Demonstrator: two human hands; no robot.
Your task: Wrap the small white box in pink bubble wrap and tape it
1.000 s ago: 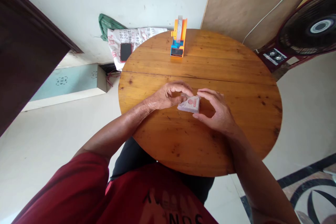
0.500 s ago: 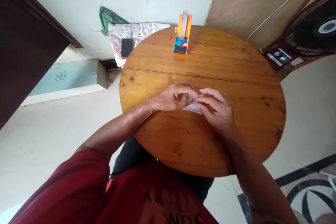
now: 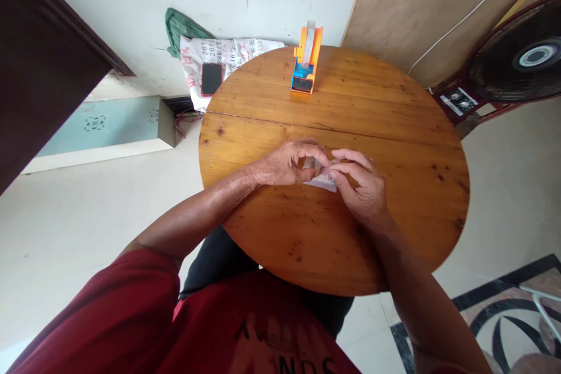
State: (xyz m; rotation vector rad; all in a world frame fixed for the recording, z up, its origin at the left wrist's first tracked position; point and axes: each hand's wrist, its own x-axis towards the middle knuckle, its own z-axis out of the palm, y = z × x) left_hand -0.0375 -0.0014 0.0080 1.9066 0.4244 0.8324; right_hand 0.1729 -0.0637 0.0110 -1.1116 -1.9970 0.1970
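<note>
Over the middle of the round wooden table, my left hand (image 3: 291,162) curls its thumb and fingers round one side of a small whitish, see-through sheet (image 3: 322,182). It may be a thin plastic bag; its kind is not clear. My right hand (image 3: 362,184) pinches at the upper right of this piece with thumb and index finger, its other fingers raised and bent. The fingertips of both hands nearly meet, partly covering what lies between them. Farther back on the table stands an orange and blue tape dispenser (image 3: 307,61) with a roll of clear tape.
The round table (image 3: 272,228) has a seam across it. Behind its left edge, a phone (image 3: 211,79) lies on printed white sacking (image 3: 193,58), beside a green bag (image 3: 184,29). A fan (image 3: 517,52) stands at right, a pale blue box (image 3: 100,123) at left.
My right fingers have shifted slightly at the sheet, the index finger closer to the thumb. My left hand keeps almost the same pose. The view has turned a little.
</note>
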